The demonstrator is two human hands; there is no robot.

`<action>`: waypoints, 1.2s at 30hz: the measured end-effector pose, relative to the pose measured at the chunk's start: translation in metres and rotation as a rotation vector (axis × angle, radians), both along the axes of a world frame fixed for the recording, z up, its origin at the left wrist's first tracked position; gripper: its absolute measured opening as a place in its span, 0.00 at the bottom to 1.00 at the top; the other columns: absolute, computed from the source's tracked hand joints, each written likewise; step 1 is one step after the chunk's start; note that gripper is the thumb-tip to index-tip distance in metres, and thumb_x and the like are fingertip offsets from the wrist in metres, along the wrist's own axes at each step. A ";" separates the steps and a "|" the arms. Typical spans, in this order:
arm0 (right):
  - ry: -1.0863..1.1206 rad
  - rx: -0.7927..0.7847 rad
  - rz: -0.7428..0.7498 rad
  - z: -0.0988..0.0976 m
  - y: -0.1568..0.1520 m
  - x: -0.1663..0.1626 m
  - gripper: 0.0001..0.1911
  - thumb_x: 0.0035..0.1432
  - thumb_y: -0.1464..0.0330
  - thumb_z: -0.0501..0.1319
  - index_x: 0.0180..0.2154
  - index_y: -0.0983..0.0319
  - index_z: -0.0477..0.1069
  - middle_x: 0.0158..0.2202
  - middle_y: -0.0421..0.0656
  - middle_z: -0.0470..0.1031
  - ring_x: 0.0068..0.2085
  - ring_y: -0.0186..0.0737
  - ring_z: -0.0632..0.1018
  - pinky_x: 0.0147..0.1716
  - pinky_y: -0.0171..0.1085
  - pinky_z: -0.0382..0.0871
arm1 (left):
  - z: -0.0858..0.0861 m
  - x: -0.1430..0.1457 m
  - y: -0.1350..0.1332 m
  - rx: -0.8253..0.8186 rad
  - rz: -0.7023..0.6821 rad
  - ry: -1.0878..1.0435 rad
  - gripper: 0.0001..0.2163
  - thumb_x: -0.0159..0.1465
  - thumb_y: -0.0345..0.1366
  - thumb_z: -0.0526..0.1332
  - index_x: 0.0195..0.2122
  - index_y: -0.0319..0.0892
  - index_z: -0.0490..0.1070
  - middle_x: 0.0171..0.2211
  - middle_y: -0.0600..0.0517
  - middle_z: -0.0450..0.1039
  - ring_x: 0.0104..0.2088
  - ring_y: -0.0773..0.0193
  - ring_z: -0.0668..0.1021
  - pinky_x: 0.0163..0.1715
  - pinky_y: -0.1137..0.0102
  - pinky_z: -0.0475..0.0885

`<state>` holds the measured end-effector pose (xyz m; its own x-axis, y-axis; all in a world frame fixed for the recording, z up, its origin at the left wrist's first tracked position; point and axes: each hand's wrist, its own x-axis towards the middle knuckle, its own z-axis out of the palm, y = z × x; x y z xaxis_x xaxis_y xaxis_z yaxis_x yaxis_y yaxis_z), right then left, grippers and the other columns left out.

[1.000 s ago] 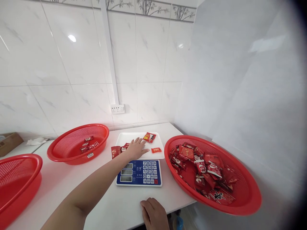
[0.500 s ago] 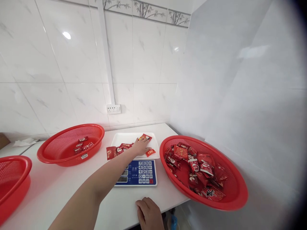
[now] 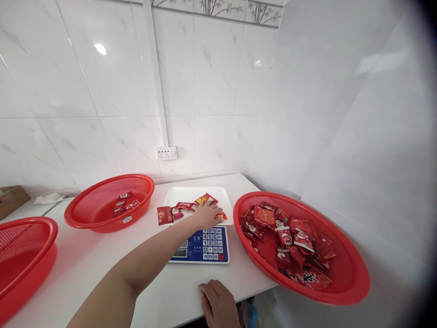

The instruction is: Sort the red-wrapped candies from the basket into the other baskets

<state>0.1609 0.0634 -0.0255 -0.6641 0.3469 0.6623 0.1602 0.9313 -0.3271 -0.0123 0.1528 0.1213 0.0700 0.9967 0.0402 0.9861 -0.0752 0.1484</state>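
Several red packets (image 3: 164,215) (some gold-lettered) lie by outspread left hand (image 3: 206,217), right hand (image 3: 220,304) curled.

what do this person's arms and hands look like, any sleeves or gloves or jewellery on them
The left arm is bare past the elbow, with no sleeve in view. The left hand and right hand are both ungloved. No watch, bracelet or ring can be made out; little beyond the right hand shows.
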 end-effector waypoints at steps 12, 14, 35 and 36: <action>0.002 0.010 0.005 0.000 0.000 0.001 0.10 0.59 0.75 0.47 0.36 0.60 0.65 0.25 0.40 0.69 0.26 0.37 0.70 0.25 0.34 0.61 | 0.007 -0.035 -0.047 0.029 -0.071 -0.039 0.16 0.66 0.45 0.45 0.47 0.52 0.68 0.54 0.53 0.66 0.57 0.59 0.63 0.58 0.55 0.47; 0.002 0.008 0.010 0.001 0.000 0.002 0.10 0.59 0.75 0.47 0.36 0.60 0.65 0.25 0.40 0.69 0.26 0.37 0.70 0.25 0.34 0.61 | 0.010 -0.042 -0.061 0.049 -0.052 -0.034 0.17 0.65 0.46 0.46 0.50 0.51 0.66 0.56 0.52 0.63 0.59 0.59 0.61 0.59 0.56 0.45; -0.015 -0.034 -0.001 0.004 -0.002 0.003 0.09 0.60 0.74 0.49 0.37 0.58 0.65 0.26 0.40 0.69 0.27 0.37 0.72 0.26 0.34 0.64 | -0.008 -0.067 -0.065 -0.015 0.351 -0.115 0.32 0.61 0.57 0.43 0.63 0.49 0.41 0.65 0.44 0.38 0.63 0.47 0.44 0.57 0.48 0.46; -0.017 -0.036 0.001 0.004 -0.003 0.003 0.09 0.60 0.74 0.49 0.37 0.58 0.65 0.26 0.40 0.69 0.27 0.37 0.72 0.26 0.34 0.64 | -0.009 -0.065 -0.059 -0.016 0.358 -0.112 0.33 0.60 0.59 0.43 0.63 0.49 0.41 0.65 0.44 0.37 0.63 0.44 0.42 0.56 0.44 0.45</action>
